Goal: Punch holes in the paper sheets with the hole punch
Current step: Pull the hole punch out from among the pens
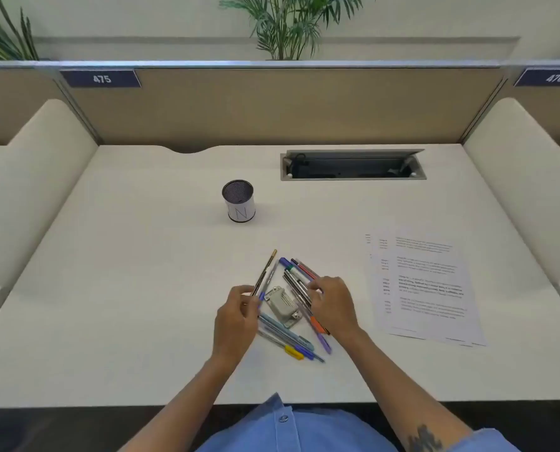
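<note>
At the centre of the white desk we see the small grey metal hole punch, lying on the surface among a scatter of pens. It sits between our two hands, and neither hand touches it as far as we can tell.

The stack of white printed paper sheets lies flat on the desk to the right of the punch, well apart from it, its corners fanned slightly so that several sheets show.

Our left hand is just left of the punch, fingers curled around a slim dark pen with a gold tip that points up and away from us; a second pale pen runs beside it. Our right hand is just right of the punch, fingers closed over a bundle of dark and coloured pens, whose blue, green and red caps stick out beyond the knuckles. An orange and a purple pen end show below that hand.

In front of the punch, nearer to us, more loose pens lie across the desk, among them grey-blue ones and a yellow-capped one.

Farther back stands a black mesh pen cup with a white paper label, upright. Behind and right of it we see an open grey cable tray set into the desk.
</note>
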Available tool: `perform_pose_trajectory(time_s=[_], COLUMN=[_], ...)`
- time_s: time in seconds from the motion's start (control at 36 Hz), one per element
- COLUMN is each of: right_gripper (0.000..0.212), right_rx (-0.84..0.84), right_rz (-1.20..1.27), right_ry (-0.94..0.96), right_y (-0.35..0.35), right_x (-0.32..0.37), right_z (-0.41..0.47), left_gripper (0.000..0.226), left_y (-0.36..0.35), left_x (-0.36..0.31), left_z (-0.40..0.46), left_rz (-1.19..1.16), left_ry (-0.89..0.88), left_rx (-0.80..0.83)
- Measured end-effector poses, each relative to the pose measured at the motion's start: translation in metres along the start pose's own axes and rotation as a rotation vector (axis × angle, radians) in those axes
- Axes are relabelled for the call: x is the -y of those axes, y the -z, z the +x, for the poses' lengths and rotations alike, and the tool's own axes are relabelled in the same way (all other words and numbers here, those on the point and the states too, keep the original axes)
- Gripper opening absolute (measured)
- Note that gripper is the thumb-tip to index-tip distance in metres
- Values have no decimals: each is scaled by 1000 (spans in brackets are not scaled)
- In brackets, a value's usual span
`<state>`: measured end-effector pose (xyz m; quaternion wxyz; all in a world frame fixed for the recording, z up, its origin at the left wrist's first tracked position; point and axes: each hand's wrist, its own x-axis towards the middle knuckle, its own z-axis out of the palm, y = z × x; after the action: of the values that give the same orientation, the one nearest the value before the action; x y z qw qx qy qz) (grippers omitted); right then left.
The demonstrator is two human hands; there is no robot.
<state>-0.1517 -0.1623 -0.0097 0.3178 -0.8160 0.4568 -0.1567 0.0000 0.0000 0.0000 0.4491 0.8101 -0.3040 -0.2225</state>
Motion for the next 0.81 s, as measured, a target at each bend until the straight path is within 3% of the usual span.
perform_pose_trajectory(time_s=[0.08,0.17,0.33,0.81], right_gripper=[9,11,17,14], right_rx=[132,204,223,263], right_rz=[125,102,39,13], right_ry=[-79,-98,-94,-82], right_y=[-7,-16,-33,-43], right_x=[6,14,11,8], right_z=[4,6,15,24], left_gripper=[9,6,15,10], left_y=[-8,-17,-27,-41], left_x=[0,0,-1,-1], left_z=[4,3,5,10], left_rz=[-105,-140,-197,-346], left_ry=[148,230,316,408], left_rx=[24,58,106,180])
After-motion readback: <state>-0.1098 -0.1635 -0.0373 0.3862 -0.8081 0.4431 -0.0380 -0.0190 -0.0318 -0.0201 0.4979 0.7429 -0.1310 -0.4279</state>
